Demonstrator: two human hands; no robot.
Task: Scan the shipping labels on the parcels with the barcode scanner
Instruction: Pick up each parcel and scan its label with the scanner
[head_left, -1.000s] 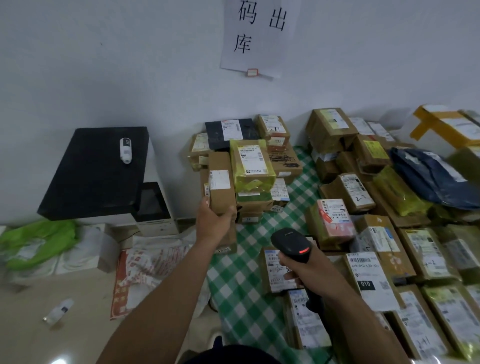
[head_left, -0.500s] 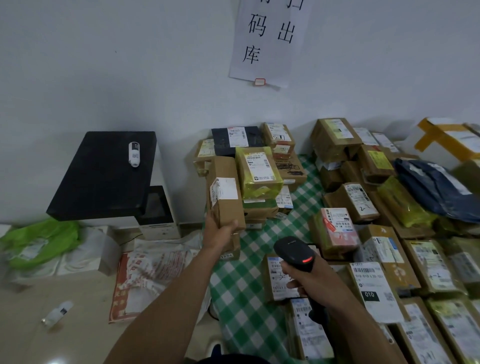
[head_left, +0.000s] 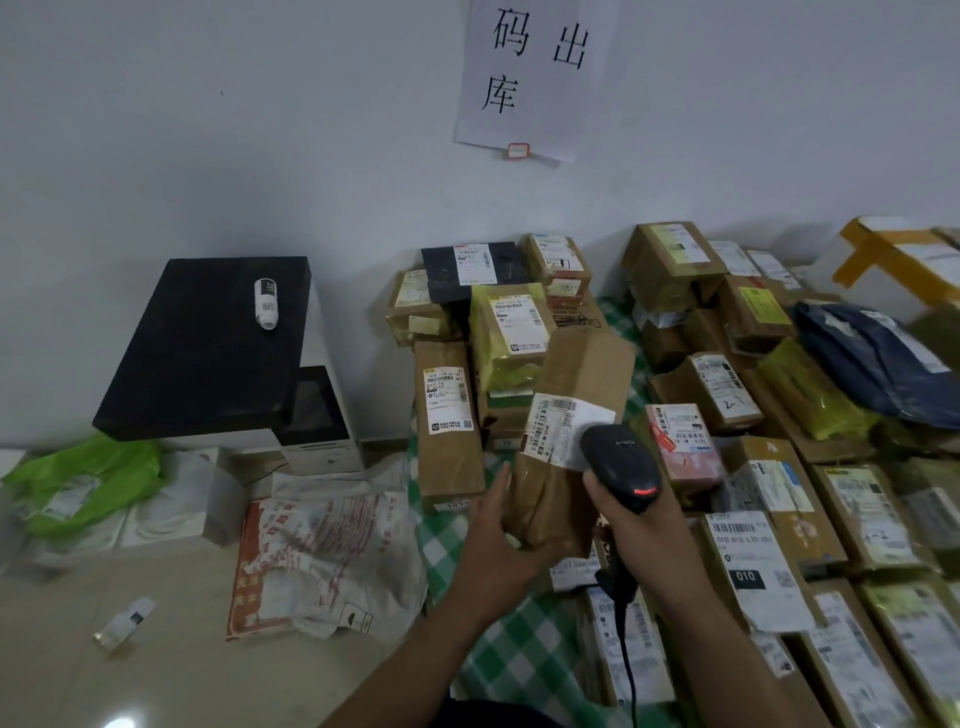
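2 hands (head_left: 498, 551) (head_left: 644, 535) forward: parcel (head_left: 582, 374), scanner (head_left: 618, 462)

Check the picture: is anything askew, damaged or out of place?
The held parcel is creased, and its label sits crooked, with one corner seemingly lifting off. A small bottle lies tipped on the floor, near a crumpled sack.

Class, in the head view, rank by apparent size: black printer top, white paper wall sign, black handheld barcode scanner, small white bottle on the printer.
1. Black printer top
2. White paper wall sign, cut off by the frame's top
3. Black handheld barcode scanner, enlarged by nearness
4. Small white bottle on the printer
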